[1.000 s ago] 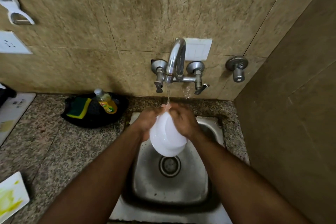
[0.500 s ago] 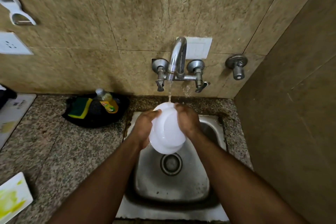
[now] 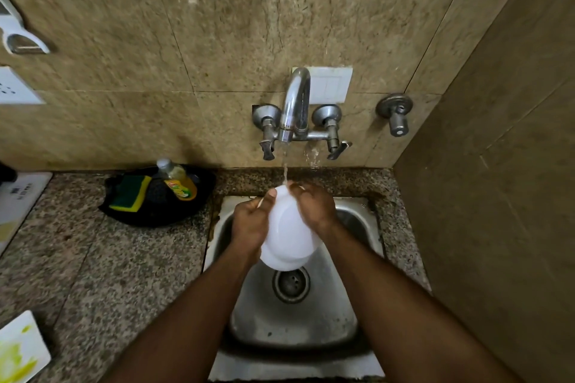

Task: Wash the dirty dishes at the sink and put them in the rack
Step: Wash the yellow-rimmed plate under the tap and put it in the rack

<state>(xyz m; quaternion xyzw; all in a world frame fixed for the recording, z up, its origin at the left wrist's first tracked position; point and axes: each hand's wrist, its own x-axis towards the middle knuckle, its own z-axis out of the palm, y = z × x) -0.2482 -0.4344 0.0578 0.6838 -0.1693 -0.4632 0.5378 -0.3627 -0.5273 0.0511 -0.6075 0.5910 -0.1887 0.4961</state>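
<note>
A white bowl (image 3: 287,236) is tilted on edge over the steel sink (image 3: 351,221), its top rim under the thin stream from the tap (image 3: 295,102). My left hand (image 3: 249,224) grips the bowl's left side, thumb on the rim. My right hand (image 3: 314,205) grips the right side, fingers curled over the top rim where the water lands. The drain (image 3: 291,284) lies just below the bowl.
A black tray (image 3: 155,214) on the granite counter holds a green-yellow sponge (image 3: 130,193) and a yellow soap bottle (image 3: 177,180). A white plate smeared yellow (image 3: 21,348) lies at the lower left. A wall closes the right side.
The bowl has turned between my hands under the stream and sits slightly lower than half a second ago; my right hand's fingers have shifted over the top rim.
</note>
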